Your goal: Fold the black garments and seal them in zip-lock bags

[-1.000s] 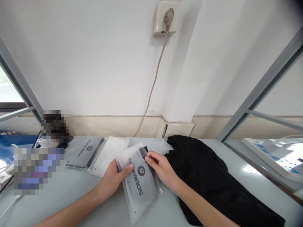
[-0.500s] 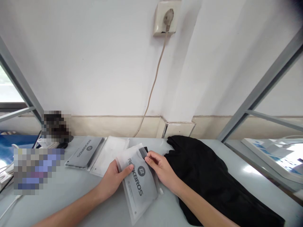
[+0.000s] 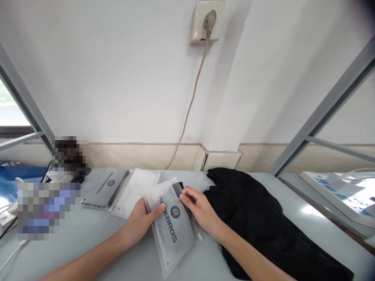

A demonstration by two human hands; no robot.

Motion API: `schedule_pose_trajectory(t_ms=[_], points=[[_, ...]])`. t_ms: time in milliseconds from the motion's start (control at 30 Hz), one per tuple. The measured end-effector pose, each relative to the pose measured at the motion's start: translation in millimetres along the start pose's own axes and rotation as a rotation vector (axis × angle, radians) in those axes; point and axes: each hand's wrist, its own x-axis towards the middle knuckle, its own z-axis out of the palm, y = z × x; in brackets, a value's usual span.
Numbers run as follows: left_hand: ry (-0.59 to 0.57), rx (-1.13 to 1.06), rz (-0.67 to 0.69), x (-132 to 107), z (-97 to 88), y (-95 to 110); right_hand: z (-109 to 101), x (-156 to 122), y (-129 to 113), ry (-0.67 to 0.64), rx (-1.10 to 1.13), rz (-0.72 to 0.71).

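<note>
A frosted zip bag (image 3: 171,249) printed ROCKBROS is held tilted over the table, with something dark showing at its upper right edge. My left hand (image 3: 143,220) grips its left side, thumb on the front and fingers behind. My right hand (image 3: 200,208) pinches the upper right edge, where a dark strip shows. To the right lies a black garment (image 3: 258,218), spread on the table and partly behind my right forearm. Left of the bag, a filled ROCKBROS bag (image 3: 102,189) and a paler, whitish bag (image 3: 133,191) lie flat.
The grey table (image 3: 114,249) runs up against the wall. A socket with a plug (image 3: 209,21) sends a cord (image 3: 191,97) down behind the table. Metal frame bars (image 3: 325,105) slant at both sides. Blurred items and a white cable (image 3: 13,253) are at left.
</note>
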Motion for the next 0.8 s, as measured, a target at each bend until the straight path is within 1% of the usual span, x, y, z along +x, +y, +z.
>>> schedule_pose_trajectory(t_ms=[133,333,533,700,800], points=[[-0.018,-0.007,-0.006,0.4,-1.4,-1.3,0.4,0.0,0.7,-0.008,0.006,0.010],[-0.083,-0.015,-0.017,1.7,-3.4,-2.5,1.1,0.1,4.2,-0.019,0.002,0.017],[-0.102,-0.025,-0.017,0.9,-4.1,-2.8,0.1,-0.1,9.6,-0.025,-0.017,0.023],[-0.086,-0.025,0.001,0.1,-4.5,-4.7,0.7,-0.6,7.1,-0.011,-0.014,0.033],[-0.019,-0.001,0.022,-0.3,-4.7,-4.0,2.3,-1.8,2.7,0.001,0.016,0.060]])
